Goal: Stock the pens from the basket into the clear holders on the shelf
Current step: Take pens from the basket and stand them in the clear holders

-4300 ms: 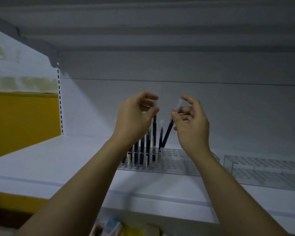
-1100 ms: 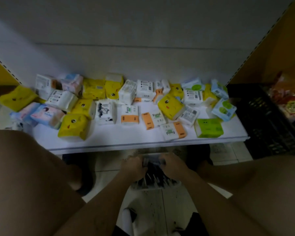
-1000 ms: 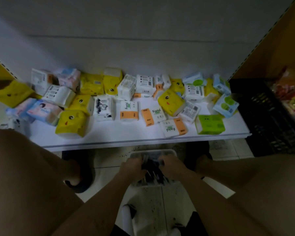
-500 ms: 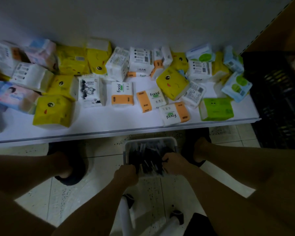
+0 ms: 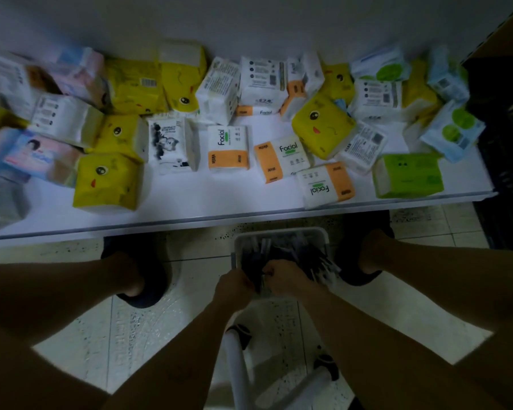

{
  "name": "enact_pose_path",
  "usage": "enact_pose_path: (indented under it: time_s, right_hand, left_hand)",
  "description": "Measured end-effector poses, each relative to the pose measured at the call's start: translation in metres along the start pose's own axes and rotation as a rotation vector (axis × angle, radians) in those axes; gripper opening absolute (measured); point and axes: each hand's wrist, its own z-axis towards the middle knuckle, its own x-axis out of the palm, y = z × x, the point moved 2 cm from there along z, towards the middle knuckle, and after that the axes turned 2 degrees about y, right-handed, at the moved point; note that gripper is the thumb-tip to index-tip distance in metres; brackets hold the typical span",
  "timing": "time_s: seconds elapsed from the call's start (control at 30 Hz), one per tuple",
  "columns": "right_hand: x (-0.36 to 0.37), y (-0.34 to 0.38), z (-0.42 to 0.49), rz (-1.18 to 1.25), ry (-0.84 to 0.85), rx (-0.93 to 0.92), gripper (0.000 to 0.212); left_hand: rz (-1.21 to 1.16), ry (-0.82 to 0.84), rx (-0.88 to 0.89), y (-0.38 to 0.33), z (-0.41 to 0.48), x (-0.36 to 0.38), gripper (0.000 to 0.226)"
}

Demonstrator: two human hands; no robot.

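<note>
The left hand (image 5: 234, 287) and right hand (image 5: 285, 276), knuckles together, clutch dark pens (image 5: 305, 255) inside the white plastic basket (image 5: 280, 231).

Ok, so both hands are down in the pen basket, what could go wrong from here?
Both the left hand and right hand grip bunched pens in the basket; loose ones may slip onto the tiled floor. Lifting, the hands could bump the shelf edge or the Facial pack at its lip.
</note>
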Motion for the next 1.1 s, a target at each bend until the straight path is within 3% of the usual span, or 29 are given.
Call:
enact_pose_path:
  time_s: [0.13,0.43,0.6,0.97,1.1]
  right_hand:
    - [0.013,-0.008,0.01,0.119,-0.051,0.044,0.027]
    - [0.022,0.006,0.023,0.065,-0.005,0.036,0.031]
    - [0.023,0.006,0.03,0.03,0.015,0.053,0.034]
    - [0.031,0.01,0.028,-0.119,0.022,0.055,0.027]
    - [0.031,0.011,0.026,-0.109,0.009,0.059,0.026]
  left_hand:
    - [-0.494,0.02,-0.14,-0.001,-0.011,-0.009,0.013]
    - [-0.836,-0.039,-0.281,0.016,-0.019,-0.021,0.021]
    - [-0.825,-0.08,-0.234,0.023,-0.021,-0.026,0.032]
    - [-0.756,0.023,-0.241,0.018,-0.009,-0.016,0.023]
    - [-0.743,-0.011,-0.233,0.017,-0.013,-0.018,0.023]
